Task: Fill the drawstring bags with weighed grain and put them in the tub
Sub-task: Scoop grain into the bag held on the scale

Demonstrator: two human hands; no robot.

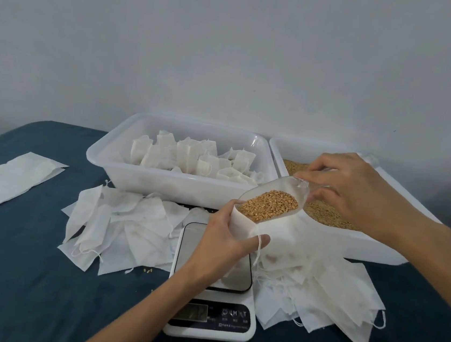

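My left hand point(224, 244) grips a white drawstring bag point(276, 233) with its mouth held open, above the kitchen scale point(210, 321). My right hand point(352, 185) holds the handle of a clear plastic scoop point(290, 186) full of golden grain point(268, 205); the scoop's lip rests in the bag's mouth. A white tub point(144, 181) at the back centre holds several filled bags point(189, 155). A second white tub point(372, 249) on the right holds loose grain point(326, 213).
Empty bags lie in piles left of the scale point(117, 226) and right of it point(331, 292). A flat white sheet point(9, 182) lies at the far left on the dark blue cloth point(22, 288). A few spilled grains point(148, 270) sit near the scale.
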